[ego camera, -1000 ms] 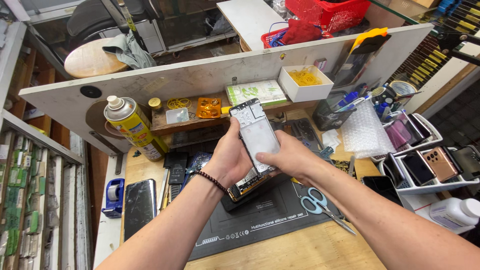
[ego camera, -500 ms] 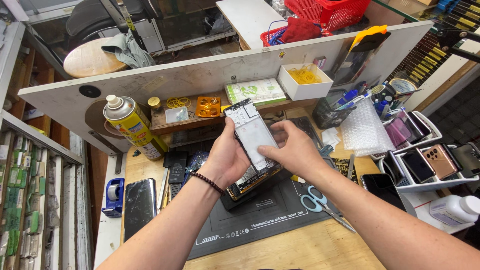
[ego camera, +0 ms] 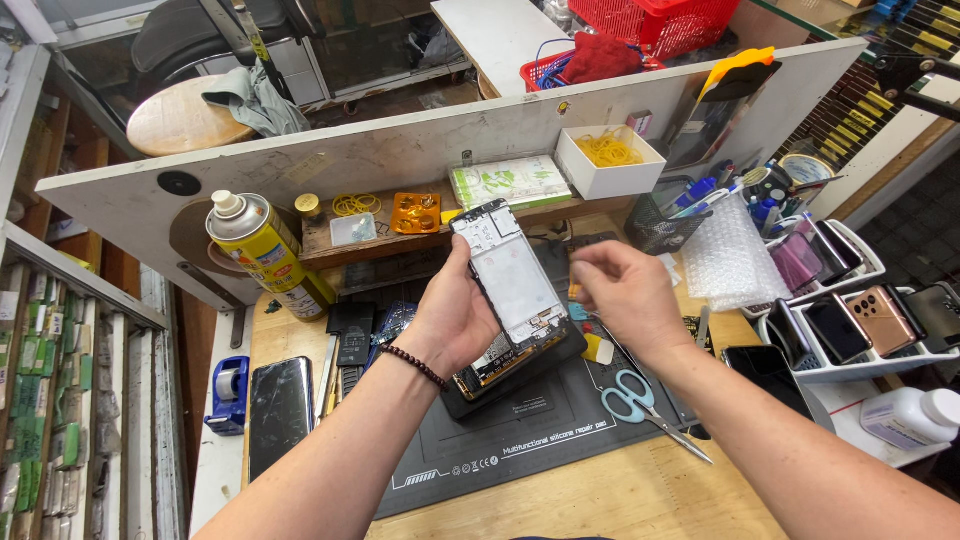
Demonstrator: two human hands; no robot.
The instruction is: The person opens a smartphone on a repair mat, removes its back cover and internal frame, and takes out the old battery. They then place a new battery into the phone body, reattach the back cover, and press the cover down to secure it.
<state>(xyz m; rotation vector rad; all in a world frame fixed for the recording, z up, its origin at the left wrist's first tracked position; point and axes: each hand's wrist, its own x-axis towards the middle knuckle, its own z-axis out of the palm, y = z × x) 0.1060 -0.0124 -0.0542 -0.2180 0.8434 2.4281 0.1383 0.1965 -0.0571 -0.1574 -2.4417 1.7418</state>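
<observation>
Left hand (ego camera: 455, 320) grips flat, rectangular phone frame (ego camera: 510, 285).

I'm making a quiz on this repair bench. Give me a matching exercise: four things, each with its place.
Things:
1. opened phone
2. spray can
3. scissors
4. tape dispenser

Places:
A. on the dark mat, below the right hand
B. at the bench's left edge, beside a dark phone lying flat
C. in the left hand
D. standing at the back left, by the white board

Pairs: 1-C, 2-D, 3-A, 4-B
</observation>
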